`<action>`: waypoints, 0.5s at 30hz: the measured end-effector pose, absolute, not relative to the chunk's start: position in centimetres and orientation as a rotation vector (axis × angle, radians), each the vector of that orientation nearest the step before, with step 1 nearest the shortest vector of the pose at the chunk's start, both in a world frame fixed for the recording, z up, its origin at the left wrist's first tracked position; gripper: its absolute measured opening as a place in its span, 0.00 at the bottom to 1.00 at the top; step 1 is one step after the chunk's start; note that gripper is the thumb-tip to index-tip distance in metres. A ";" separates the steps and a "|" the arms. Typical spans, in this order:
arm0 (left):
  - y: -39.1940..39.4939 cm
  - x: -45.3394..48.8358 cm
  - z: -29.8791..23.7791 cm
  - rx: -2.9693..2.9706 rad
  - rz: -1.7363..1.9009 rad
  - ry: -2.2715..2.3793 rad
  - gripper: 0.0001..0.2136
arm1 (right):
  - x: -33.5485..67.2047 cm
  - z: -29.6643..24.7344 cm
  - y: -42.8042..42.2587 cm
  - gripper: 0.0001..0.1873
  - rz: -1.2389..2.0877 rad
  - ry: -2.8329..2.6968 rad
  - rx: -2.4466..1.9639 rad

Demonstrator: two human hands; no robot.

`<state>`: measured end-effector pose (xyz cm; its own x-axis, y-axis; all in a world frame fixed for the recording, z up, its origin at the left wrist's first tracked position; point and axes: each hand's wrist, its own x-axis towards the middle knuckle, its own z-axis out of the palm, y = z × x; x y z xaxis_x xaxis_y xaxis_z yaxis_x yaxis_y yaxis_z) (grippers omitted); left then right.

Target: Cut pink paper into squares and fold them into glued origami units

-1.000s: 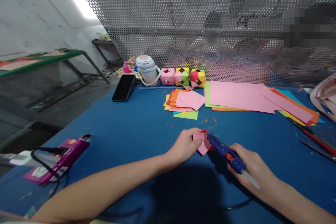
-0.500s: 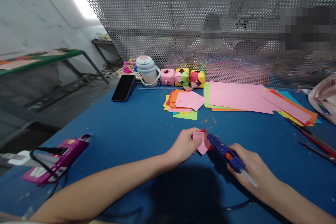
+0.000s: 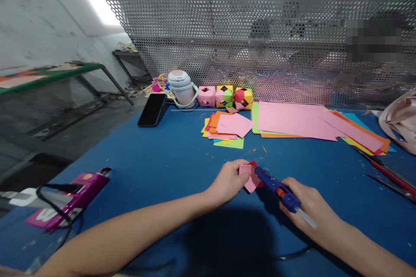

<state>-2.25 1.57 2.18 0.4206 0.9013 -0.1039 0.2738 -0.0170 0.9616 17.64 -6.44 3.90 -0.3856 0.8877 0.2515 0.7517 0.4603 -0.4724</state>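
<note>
Near the middle of the blue table, my left hand pinches a small folded paper piece, pink with red parts showing behind it. My right hand is wrapped round a blue hot glue gun. A clear glue stick sticks out of the gun's back end. The gun's nozzle is at the upper right edge of the folded paper; whether it touches cannot be made out. Beyond my hands lies a pile of cut paper squares in pink, orange, yellow and green.
Three folded paper balls stand at the back beside a white bottle and a phone. Paper sheets lie at the back right, scissors at the right. A purple power strip with cables sits left. Perforated metal rises behind.
The glue gun has shifted very slightly left and its nozzle now overlaps the paper's edge a little more. My left hand keeps the same hold. The view has moved slightly.
</note>
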 end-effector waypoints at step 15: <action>2.0 -2.2 2.0 1.433 0.594 1.106 0.07 | 18.0 3.1 -6.2 0.06 0.380 -2.216 -1.382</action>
<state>-2.16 1.97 1.99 0.4232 0.8745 -0.2371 0.2858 0.1195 0.9508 17.98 -6.20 3.11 -0.3621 0.8944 0.2627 0.7555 0.4466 -0.4792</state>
